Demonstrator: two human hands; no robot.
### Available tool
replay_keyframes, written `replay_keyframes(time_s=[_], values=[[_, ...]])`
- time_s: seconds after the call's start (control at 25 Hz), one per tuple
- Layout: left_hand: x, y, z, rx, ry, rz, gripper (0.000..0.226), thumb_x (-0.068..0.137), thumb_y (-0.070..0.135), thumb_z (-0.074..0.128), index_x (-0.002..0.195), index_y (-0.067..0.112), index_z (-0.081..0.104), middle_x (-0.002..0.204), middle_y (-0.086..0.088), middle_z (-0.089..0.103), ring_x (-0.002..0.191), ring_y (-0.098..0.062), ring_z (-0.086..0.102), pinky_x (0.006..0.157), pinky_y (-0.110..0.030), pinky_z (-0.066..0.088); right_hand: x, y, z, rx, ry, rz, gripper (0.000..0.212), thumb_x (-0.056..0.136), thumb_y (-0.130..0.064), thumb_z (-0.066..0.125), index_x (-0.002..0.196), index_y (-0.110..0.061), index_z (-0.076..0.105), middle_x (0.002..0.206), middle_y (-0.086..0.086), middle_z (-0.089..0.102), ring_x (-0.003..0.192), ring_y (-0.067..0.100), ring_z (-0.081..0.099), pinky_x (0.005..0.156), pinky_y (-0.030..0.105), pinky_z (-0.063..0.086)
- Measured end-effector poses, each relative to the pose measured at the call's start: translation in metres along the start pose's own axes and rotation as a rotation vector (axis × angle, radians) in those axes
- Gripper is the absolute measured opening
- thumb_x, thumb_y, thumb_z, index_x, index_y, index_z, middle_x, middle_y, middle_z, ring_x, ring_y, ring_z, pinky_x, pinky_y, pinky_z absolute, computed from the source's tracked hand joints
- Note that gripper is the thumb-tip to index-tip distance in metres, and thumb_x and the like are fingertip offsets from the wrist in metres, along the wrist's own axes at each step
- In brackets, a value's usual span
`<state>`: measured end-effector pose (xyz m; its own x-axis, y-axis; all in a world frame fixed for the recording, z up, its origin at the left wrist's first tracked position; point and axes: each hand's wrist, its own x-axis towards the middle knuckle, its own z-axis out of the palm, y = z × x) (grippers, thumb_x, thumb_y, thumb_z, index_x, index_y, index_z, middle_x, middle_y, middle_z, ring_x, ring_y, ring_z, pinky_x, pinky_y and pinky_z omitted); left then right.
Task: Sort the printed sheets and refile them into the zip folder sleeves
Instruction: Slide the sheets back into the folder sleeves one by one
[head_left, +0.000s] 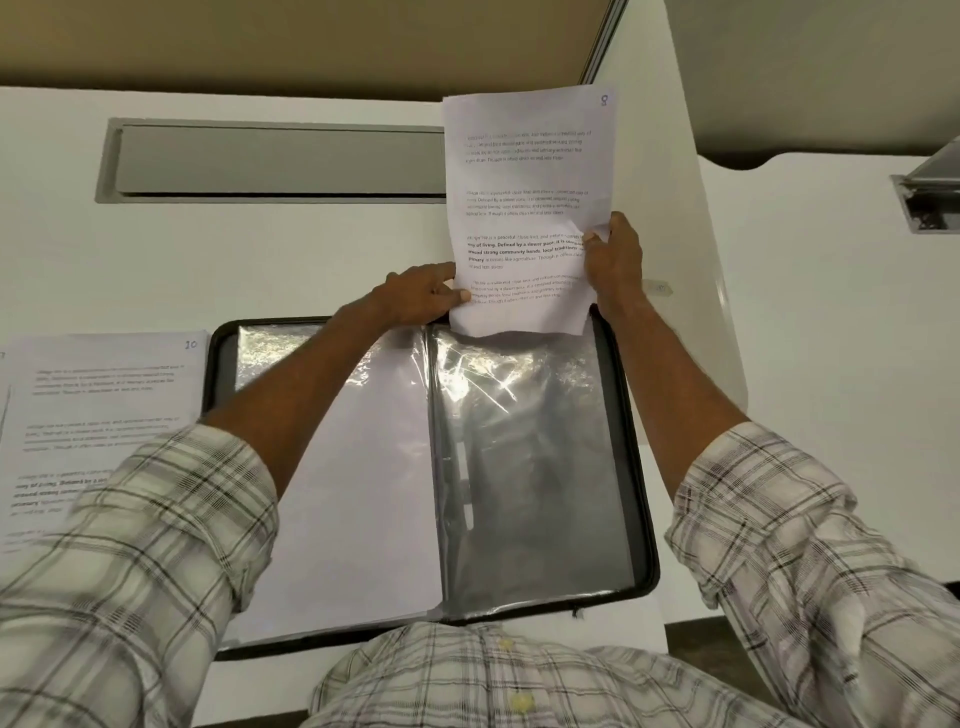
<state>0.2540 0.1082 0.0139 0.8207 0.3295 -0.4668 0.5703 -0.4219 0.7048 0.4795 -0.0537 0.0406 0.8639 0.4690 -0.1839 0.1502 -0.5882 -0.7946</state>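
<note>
A black zip folder (644, 519) lies open on the white desk in front of me. Its right side shows an empty clear sleeve (540, 467); the left sleeve (363, 467) holds a blank-facing white sheet. A printed sheet (519, 208) marked 8 in its top corner stands at the top edge of the right sleeve, its lower edge at the sleeve's mouth. My left hand (421, 296) pinches the sheet's lower left edge. My right hand (613, 260) grips its right edge. A stack of printed sheets (104, 405), topmost marked 10, lies left of the folder.
A grey cable flap (275, 161) is set into the white desk (260, 260) behind the folder. A second desk (831, 312) with a metal cable box (930, 202) stands at the right. A beige partition (311, 41) runs along the back.
</note>
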Motion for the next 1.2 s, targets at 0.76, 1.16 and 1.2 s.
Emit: replay_keyframes(time_s=[0.76,1.16,1.2], values=[[-0.013,-0.009,0.002,-0.306,0.426,-0.065,0.053,0.092,0.037,0.077,0.136,0.014,0.059,0.1,-0.007,0.078,0.092,-0.023,0.074,0.093,-0.043,0.058,-0.008,0.009,0.004,-0.013,-0.224,0.104,0.029,0.093,-0.014,0.052,0.118,-0.007,0.065,0.116,0.01,0.07,0.107,0.028,0.068,0.096,0.045,0.057],[-0.016,-0.02,-0.001,-0.561,0.338,-0.08,0.041,0.09,0.023,0.081,0.125,0.009,0.067,0.112,-0.007,0.077,0.103,-0.022,0.075,0.098,-0.043,0.058,-0.01,0.015,0.001,0.09,-0.069,0.053,0.019,0.095,-0.01,0.06,0.097,-0.023,0.073,0.1,0.001,0.076,0.09,0.014,0.07,0.084,0.035,0.06],[-0.014,-0.019,-0.002,-0.608,0.359,-0.081,0.041,0.091,0.019,0.08,0.127,0.006,0.065,0.111,-0.011,0.076,0.103,-0.024,0.075,0.097,-0.046,0.059,-0.011,0.016,0.0,0.081,-0.06,0.064,0.018,0.096,-0.012,0.058,0.097,-0.023,0.073,0.1,-0.002,0.076,0.09,0.015,0.07,0.086,0.037,0.061]])
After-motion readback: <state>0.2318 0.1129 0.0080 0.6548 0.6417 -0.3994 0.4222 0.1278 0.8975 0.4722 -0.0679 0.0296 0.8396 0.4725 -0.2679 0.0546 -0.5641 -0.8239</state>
